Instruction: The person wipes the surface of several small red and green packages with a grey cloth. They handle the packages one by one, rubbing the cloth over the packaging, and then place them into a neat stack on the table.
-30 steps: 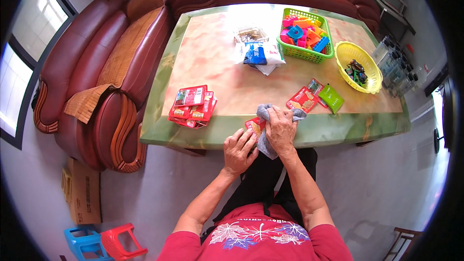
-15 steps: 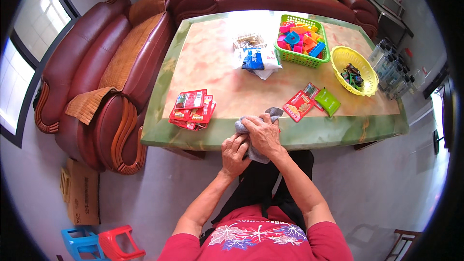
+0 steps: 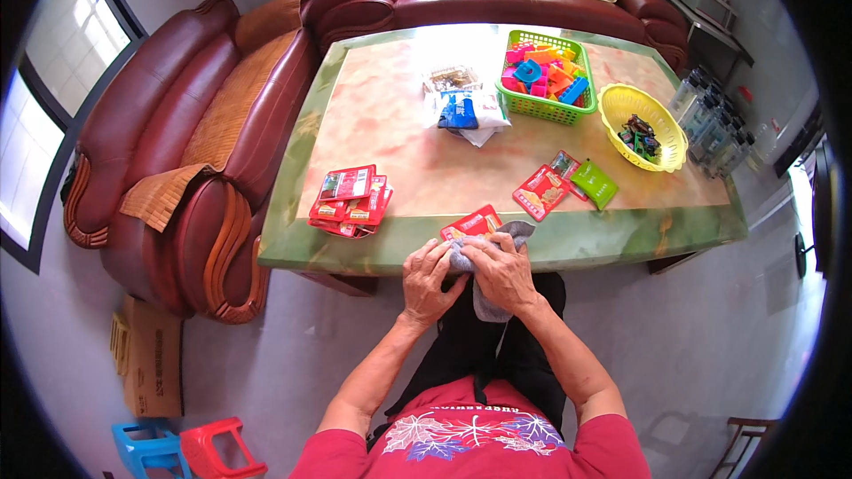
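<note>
At far left, a maroon sofa (image 3: pixel 169 111) with a brown seat cover stands along the wall, with a cardboard box (image 3: pixel 155 364), a blue stool (image 3: pixel 151 455) and a red stool (image 3: pixel 200 451) on the floor nearer the viewer. Next comes a marbled table (image 3: pixel 373 151) with a green border; toward its left side lies an untidy stack of flat red packets (image 3: pixel 348 200). At the middle of the near edge, the person's left hand (image 3: pixel 429 279) is partly curled, its fingertips against a grey cloth (image 3: pixel 491 306); whether it grips anything cannot be told. Farther back are blue-and-white bags (image 3: pixel 461 111). A red packet (image 3: pixel 473 220) lies at the near edge, just beyond the fingertips. The right hand (image 3: pixel 504 275) is closed around the bunched cloth, one end hanging below it and another sticking out beyond. To the right, another red packet (image 3: pixel 541 192) lies beside a green packet (image 3: pixel 595 184). Behind these, a green basket (image 3: pixel 541 108) holds bright plastic blocks (image 3: pixel 541 71); then a yellow basket (image 3: pixel 652 108) holds small dark items (image 3: pixel 639 137), with clear bottles (image 3: pixel 710 129) beside it.
</note>
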Available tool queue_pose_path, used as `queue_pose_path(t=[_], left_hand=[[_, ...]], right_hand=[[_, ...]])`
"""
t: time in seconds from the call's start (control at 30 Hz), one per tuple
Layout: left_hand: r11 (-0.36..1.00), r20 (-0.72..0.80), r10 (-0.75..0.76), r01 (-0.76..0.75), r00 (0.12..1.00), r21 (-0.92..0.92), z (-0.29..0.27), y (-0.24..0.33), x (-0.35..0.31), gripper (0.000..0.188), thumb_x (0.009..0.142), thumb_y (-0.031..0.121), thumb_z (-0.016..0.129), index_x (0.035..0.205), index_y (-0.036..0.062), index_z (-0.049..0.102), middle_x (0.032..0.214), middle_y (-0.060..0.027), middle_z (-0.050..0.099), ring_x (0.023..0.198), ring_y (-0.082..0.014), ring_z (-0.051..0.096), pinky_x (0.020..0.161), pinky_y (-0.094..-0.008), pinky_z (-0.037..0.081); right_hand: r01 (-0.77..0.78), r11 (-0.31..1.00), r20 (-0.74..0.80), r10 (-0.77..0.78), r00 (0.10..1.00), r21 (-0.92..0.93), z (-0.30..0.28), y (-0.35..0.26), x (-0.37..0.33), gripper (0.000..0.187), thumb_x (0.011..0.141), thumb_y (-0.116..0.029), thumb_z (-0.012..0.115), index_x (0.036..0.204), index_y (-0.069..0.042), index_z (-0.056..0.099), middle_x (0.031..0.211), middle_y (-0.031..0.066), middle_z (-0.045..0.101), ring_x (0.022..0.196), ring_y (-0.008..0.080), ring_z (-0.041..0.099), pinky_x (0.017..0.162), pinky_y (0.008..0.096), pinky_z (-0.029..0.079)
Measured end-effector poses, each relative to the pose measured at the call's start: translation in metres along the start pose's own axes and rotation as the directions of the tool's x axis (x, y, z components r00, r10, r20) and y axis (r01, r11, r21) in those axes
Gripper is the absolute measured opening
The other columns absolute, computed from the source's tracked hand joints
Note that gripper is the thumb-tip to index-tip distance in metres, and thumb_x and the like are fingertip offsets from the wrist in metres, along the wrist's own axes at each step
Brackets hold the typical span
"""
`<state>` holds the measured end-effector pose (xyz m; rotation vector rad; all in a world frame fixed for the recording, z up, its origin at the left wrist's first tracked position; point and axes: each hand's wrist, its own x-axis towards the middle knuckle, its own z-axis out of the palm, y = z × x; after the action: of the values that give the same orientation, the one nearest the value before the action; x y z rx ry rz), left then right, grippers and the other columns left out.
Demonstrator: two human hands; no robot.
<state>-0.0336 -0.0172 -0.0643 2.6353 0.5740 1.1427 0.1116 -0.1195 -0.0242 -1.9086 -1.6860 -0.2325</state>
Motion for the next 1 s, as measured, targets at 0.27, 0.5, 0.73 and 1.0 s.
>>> queue_pose_path(t=[0.27, 0.5, 0.73, 1.0], left_hand=[[1.0, 0.033, 0.006, -0.006, 0.999, 0.008, 0.003, 0.001, -0.002, 0.05, 0.074, 0.031, 0.076, 0.119, 0.0149, 0.063, 0.128, -0.0055, 0.057, 0.125, -0.0275, 0.05, 0.101, -0.0449, 0.034], [0.999, 0.075, -0.012, 0.009, 0.997, 0.045, -0.001, 0.001, -0.001, 0.047, 0.08, 0.034, 0.073, 0.12, 0.012, 0.062, 0.13, -0.0072, 0.056, 0.126, -0.0283, 0.048, 0.102, -0.0449, 0.033], [0.969, 0.043, -0.194, 0.184, 0.98, 0.167, 0.004, 0.017, 0.021, 0.037, 0.085, 0.022, 0.069, 0.119, 0.0098, 0.06, 0.129, -0.0112, 0.055, 0.124, -0.0302, 0.049, 0.101, -0.0432, 0.034], [0.982, 0.098, -0.154, 0.163, 0.983, -0.096, 0.018, 0.055, 0.011, 0.046, 0.086, 0.017, 0.068, 0.13, 0.0085, 0.055, 0.13, -0.0133, 0.055, 0.122, -0.0313, 0.051, 0.102, -0.0436, 0.037]], right_hand=[[-0.28, 0.941, -0.079, 0.269, 0.96, -0.191, 0.016, 0.036, 0.044, 0.034, 0.08, -0.014, 0.062, 0.114, -0.013, 0.064, 0.123, 0.0005, 0.062, 0.106, 0.0276, 0.056, 0.088, 0.0501, 0.044], [-0.042, 0.995, -0.062, 0.036, 0.997, -0.095, 0.014, 0.042, 0.036, 0.031, 0.077, -0.014, 0.064, 0.108, -0.012, 0.066, 0.118, 0.0034, 0.064, 0.104, 0.0266, 0.056, 0.084, 0.045, 0.047], [-0.084, 0.992, -0.047, 0.08, 0.996, -0.09, -0.011, 0.02, -0.013, 0.047, 0.071, -0.008, 0.066, 0.117, -0.008, 0.063, 0.122, 0.0112, 0.058, 0.104, 0.0311, 0.054, 0.085, 0.0418, 0.05], [-0.393, 0.795, 0.005, 0.441, 0.898, 0.462, -0.029, 0.023, -0.016, 0.042, 0.077, -0.006, 0.064, 0.118, -0.007, 0.061, 0.112, 0.0124, 0.065, 0.104, 0.0323, 0.057, 0.093, 0.0429, 0.044]])
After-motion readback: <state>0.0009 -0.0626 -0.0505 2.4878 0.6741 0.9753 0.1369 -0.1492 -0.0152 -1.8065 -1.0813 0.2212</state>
